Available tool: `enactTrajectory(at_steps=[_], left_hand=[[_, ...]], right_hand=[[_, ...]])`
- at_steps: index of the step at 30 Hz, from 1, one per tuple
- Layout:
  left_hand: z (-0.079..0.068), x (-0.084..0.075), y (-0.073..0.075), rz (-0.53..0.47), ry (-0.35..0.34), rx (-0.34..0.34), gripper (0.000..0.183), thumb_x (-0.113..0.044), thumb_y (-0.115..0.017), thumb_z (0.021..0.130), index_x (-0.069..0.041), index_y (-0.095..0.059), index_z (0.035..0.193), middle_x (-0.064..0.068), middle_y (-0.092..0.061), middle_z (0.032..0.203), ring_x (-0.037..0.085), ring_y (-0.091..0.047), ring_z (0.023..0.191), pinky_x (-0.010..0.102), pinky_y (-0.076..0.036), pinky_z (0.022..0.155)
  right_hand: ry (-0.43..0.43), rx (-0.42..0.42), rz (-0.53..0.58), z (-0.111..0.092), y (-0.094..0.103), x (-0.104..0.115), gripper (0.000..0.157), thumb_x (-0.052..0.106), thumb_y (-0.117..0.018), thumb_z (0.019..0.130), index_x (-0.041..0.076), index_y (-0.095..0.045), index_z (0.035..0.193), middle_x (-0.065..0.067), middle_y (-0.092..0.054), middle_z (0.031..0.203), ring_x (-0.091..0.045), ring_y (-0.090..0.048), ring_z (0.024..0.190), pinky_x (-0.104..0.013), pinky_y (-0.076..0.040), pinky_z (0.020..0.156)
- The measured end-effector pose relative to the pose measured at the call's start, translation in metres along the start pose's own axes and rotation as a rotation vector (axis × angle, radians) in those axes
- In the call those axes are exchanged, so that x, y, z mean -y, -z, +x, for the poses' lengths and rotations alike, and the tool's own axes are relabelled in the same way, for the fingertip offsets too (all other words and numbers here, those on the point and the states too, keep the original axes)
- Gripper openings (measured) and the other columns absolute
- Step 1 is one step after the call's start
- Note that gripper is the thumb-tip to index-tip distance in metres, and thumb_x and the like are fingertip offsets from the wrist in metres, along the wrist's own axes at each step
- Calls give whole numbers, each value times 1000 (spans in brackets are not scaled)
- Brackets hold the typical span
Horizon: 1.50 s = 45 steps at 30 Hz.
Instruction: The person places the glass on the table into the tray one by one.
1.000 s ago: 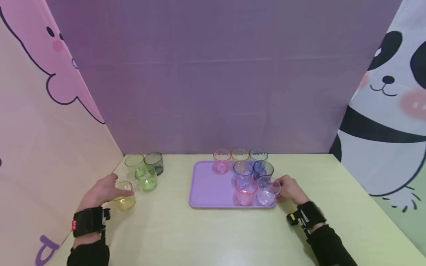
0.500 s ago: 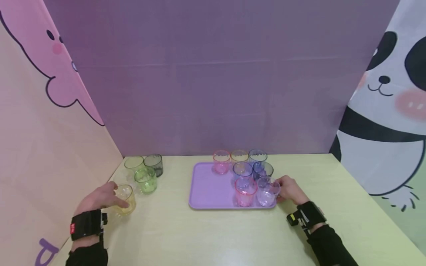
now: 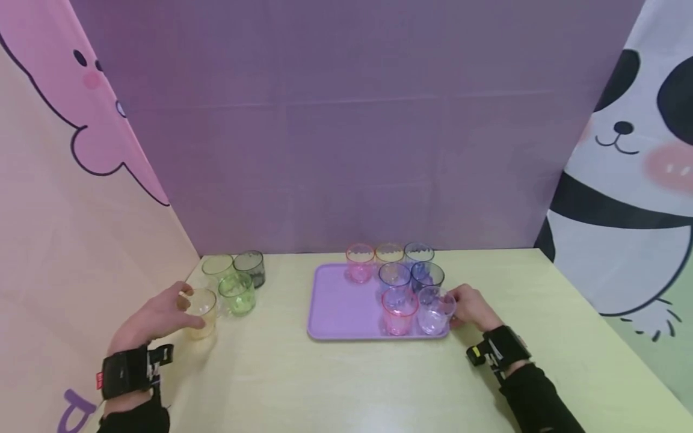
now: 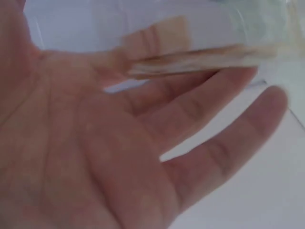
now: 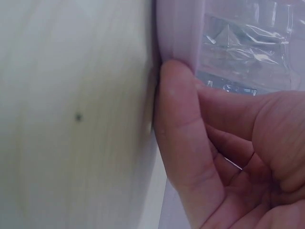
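In the head view my left hand (image 3: 154,316) grips a clear yellow glass (image 3: 208,308) from its left side, thumb in front and fingers behind. The left wrist view has the glass's rim (image 4: 205,59) lying across the fingers, and its wall lets a finger show through. My right hand (image 3: 474,308) pinches the right front edge of a purple tray (image 3: 338,310). The right wrist view shows thumb and finger at that tray's rim (image 5: 178,33). Right beside this hand, a clear glass (image 3: 435,316) and a pink glass (image 3: 399,319) stand on the tray.
Behind the yellow glass stand a green glass (image 3: 237,296), a pale green glass (image 3: 215,267) and a dark grey glass (image 3: 252,270). Several more glasses, including a dark blue one (image 3: 428,278), fill the tray's right half. A purple backdrop (image 3: 346,132) rises behind the table (image 3: 303,385).
The left hand and yellow glass dip slightly toward the front, then come back up a little, with the wrist shifting left. The right hand and tray stay where they were.
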<state>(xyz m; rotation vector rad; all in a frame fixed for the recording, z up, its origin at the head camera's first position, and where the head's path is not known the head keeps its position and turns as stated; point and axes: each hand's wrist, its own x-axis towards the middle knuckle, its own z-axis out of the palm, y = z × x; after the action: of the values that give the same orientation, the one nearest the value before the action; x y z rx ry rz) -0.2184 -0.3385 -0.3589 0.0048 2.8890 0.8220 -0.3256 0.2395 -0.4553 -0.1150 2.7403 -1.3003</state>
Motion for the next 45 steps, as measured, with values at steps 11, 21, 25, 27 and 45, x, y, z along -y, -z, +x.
enactTrajectory(at_steps=[11,21,25,27,45], left_hand=[[12,-19,0,-108,-165,-188,79,-39,-73,73,-6,-31,132,26,-50,115,38,-51,101,39,-48,68],[30,-43,-18,-255,-228,-280,78,-37,-74,74,-7,-31,133,20,-41,128,36,-44,107,41,-46,71],[37,-53,-31,-315,-225,-283,78,-38,-74,73,-11,-30,132,17,-46,124,33,-48,103,37,-46,68],[39,-57,-37,-342,-222,-293,80,-38,-75,72,-13,-29,132,16,-47,122,33,-48,104,38,-46,71],[66,-92,-71,-437,-258,-350,79,-51,-78,61,-16,-45,123,8,-57,103,22,-56,89,34,-48,70]], right_hand=[[-4,0,4,2,2,0,8,0,-61,80,-3,-67,84,-13,-65,78,-20,-62,56,-32,-53,52],[17,16,-2,3,1,6,7,0,-60,78,-2,-67,78,-10,-65,74,-20,-62,55,-32,-53,53],[11,23,-10,2,1,6,6,0,-61,77,-2,-67,78,-11,-65,75,-20,-62,55,-32,-53,53],[13,30,-8,2,2,6,7,1,-61,79,-2,-67,79,-11,-65,75,-20,-62,56,-33,-53,53],[-8,17,-20,1,0,1,8,0,-60,81,-3,-67,80,-10,-64,73,-20,-62,56,-31,-53,53]])
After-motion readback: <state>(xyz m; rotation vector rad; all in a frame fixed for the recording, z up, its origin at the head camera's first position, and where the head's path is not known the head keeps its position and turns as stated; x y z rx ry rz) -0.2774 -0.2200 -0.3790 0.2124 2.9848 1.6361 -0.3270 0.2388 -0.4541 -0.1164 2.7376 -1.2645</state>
